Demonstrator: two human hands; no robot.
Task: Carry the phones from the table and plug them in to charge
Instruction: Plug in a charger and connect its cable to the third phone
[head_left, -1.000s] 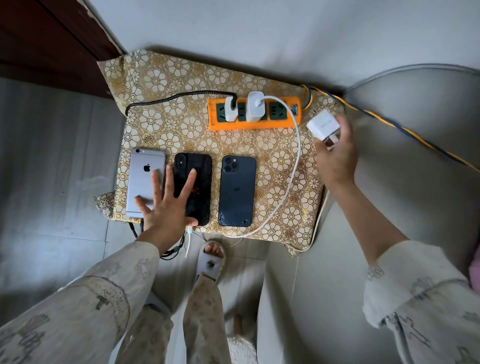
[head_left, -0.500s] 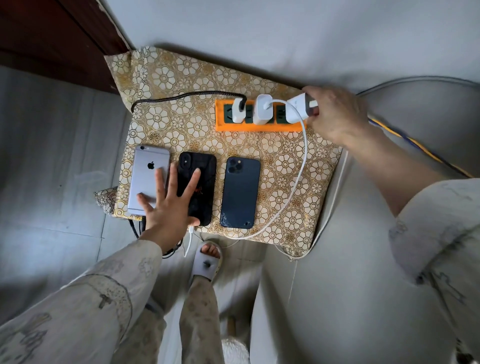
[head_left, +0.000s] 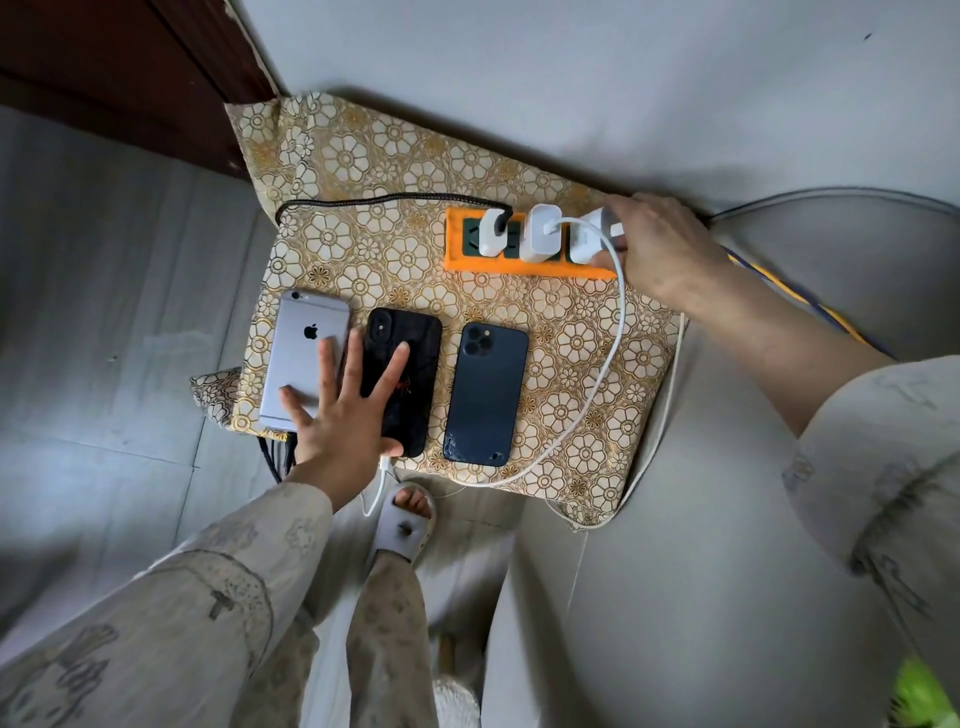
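Note:
Three phones lie face down in a row on a floral-cloth table (head_left: 363, 176): a silver phone (head_left: 304, 345), a black phone (head_left: 415, 364) and a dark blue phone (head_left: 485, 395). My left hand (head_left: 345, 415) rests flat with fingers spread across the silver and black phones. An orange power strip (head_left: 519, 262) sits at the back with two white chargers (head_left: 543, 234) plugged in. My right hand (head_left: 652, 244) grips a third white charger (head_left: 592, 239) at the strip's right socket. A white cable (head_left: 605, 364) loops from the middle charger to the table's front edge.
A black braided cable (head_left: 384, 198) runs from the left charger along the table's back. A grey sofa (head_left: 701, 571) flanks the table on the right, a dark wooden door (head_left: 104, 62) stands at the back left. My sandalled foot (head_left: 405, 519) is on the floor below the table.
My right hand carried the third white charger from the right of the table to the strip's right socket. My left hand stayed flat on the two phones.

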